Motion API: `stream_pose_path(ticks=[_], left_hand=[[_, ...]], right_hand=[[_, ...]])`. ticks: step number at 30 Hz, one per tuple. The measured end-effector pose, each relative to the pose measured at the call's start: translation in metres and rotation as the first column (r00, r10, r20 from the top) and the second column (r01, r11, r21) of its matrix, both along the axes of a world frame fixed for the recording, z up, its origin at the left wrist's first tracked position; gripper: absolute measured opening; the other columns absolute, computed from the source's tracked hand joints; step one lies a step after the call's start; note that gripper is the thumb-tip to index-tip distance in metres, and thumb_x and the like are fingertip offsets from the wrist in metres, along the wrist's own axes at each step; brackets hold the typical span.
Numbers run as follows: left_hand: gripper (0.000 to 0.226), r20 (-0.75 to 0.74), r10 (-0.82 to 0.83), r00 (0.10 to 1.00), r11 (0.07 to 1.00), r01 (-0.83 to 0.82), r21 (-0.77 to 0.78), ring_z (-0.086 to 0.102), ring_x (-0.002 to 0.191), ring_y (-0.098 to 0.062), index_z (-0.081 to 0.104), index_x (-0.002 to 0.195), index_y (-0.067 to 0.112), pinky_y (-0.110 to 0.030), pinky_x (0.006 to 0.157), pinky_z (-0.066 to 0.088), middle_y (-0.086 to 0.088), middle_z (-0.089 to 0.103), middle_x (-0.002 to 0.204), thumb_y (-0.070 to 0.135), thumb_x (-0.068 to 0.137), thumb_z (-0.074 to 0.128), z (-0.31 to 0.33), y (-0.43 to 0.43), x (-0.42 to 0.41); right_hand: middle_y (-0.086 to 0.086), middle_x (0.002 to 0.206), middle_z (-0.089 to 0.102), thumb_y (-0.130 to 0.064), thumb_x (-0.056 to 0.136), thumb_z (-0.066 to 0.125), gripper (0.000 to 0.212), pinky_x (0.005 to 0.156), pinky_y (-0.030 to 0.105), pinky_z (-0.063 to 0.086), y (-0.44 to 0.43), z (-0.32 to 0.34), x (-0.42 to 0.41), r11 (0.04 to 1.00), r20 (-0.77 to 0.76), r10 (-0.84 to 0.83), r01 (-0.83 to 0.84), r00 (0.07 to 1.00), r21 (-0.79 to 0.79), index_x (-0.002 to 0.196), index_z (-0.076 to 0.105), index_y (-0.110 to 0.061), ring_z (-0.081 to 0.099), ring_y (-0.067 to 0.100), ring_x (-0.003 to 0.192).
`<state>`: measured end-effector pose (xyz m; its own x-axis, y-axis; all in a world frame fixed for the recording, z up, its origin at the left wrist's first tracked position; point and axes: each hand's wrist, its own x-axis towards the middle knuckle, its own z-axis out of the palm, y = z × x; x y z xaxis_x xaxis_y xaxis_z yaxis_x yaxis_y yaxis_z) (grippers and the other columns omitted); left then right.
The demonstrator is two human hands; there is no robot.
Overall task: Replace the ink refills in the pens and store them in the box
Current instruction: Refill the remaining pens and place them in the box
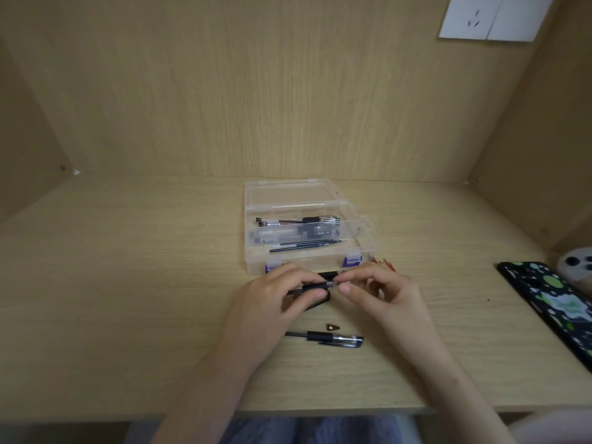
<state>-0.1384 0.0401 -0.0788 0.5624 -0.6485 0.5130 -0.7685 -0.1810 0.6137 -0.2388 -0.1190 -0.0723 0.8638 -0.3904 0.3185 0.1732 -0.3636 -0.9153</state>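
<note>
A clear plastic box (pixel 358 230) with purple latches stands open on the desk, holding several pens and loose dark refills (pixel 307 245). Just in front of it my left hand (pixel 272 302) grips a black pen (pixel 315 285) by its grip section. My right hand (pixel 387 293) pinches the same pen's clear barrel end between thumb and fingers. A second black pen (pixel 325 338) lies on the desk nearer to me, with a small dark pen tip (pixel 332 327) beside it. Some thin red pieces (pixel 386 263) lie right of the box.
A phone (pixel 551 302) in a black and green patterned case lies at the right edge of the wooden desk (pixel 128 283). A white round device (pixel 576 264) sits behind it. The desk is boxed in by wooden walls at the back and sides.
</note>
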Motion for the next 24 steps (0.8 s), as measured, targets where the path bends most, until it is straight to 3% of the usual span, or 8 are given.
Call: stream_pose_path(ticks=[4,7,11,14,17,20,24], left_hand=[[0.028,-0.044,0.011,0.999,0.999,-0.013,-0.042,0.059,0.08,0.006,0.066,0.098,0.031,-0.012,0.071,0.047,0.03,0.06,0.089,0.051,0.085,0.052,0.002,0.002,-0.001],[0.033,-0.068,0.02,0.997,0.999,-0.022,-0.036,0.059,0.077,0.008,0.066,0.098,0.031,-0.009,0.067,0.046,0.035,0.058,0.088,0.054,0.081,0.048,0.003,0.004,-0.002],[0.036,-0.055,0.022,0.998,1.0,-0.021,0.013,0.057,0.082,0.007,0.067,0.098,0.029,-0.007,0.067,0.042,0.029,0.061,0.089,0.053,0.081,0.047,0.004,0.003,-0.003],[0.034,-0.062,0.009,0.998,1.0,-0.007,0.03,0.058,0.084,0.006,0.068,0.099,0.028,-0.006,0.069,0.041,0.024,0.064,0.092,0.05,0.082,0.049,0.004,0.003,-0.003],[0.036,-0.075,0.014,0.997,0.999,-0.011,0.047,0.058,0.086,0.006,0.068,0.1,0.031,-0.007,0.071,0.042,0.028,0.062,0.093,0.054,0.081,0.047,0.005,0.003,-0.003],[0.035,-0.07,0.02,0.997,0.999,-0.016,0.051,0.058,0.084,0.007,0.067,0.099,0.033,-0.006,0.069,0.04,0.03,0.062,0.093,0.055,0.081,0.047,0.004,0.003,-0.003],[0.033,-0.073,0.015,0.997,0.998,-0.011,0.055,0.056,0.083,0.011,0.067,0.098,0.033,-0.003,0.067,0.037,0.031,0.061,0.09,0.053,0.08,0.048,0.006,0.003,-0.004]], right_hand=[[-0.001,0.08,0.07,-0.024,0.075,0.066,0.01,0.067,0.015,0.044,-0.002,0.004,-0.002,0.964,0.064,-0.066,0.047,0.996,0.262,0.082,0.069,-0.017,0.058,0.006,0.071],[0.004,0.075,0.07,-0.021,0.08,0.06,0.008,0.058,0.017,0.046,-0.011,0.015,-0.004,0.829,0.154,-0.165,0.053,0.974,0.556,0.083,0.06,-0.013,0.06,0.01,0.065],[0.004,0.068,0.065,-0.014,0.091,0.055,0.008,0.049,0.018,0.043,-0.032,0.032,-0.005,0.745,0.174,-0.354,0.164,0.919,0.647,0.084,0.057,-0.011,0.057,0.011,0.059],[0.001,0.062,0.06,-0.016,0.09,0.059,0.009,0.044,0.018,0.037,-0.05,0.034,-0.001,0.802,0.08,-0.425,0.334,0.902,0.495,0.087,0.062,-0.008,0.049,0.009,0.053],[0.001,0.063,0.06,-0.019,0.087,0.063,0.01,0.051,0.025,0.038,-0.057,0.02,0.008,0.883,-0.061,-0.441,0.445,0.895,0.148,0.079,0.065,-0.014,0.049,0.012,0.053],[0.004,0.067,0.066,-0.023,0.085,0.065,0.011,0.06,0.03,0.043,-0.053,0.006,0.014,0.866,-0.15,-0.496,0.477,0.855,-0.15,0.078,0.066,-0.015,0.059,0.019,0.063],[0.0,0.068,0.066,-0.026,0.087,0.063,0.016,0.055,0.021,0.04,-0.049,0.003,0.014,0.828,-0.149,-0.512,0.441,0.846,-0.346,0.077,0.066,-0.015,0.06,0.014,0.065]])
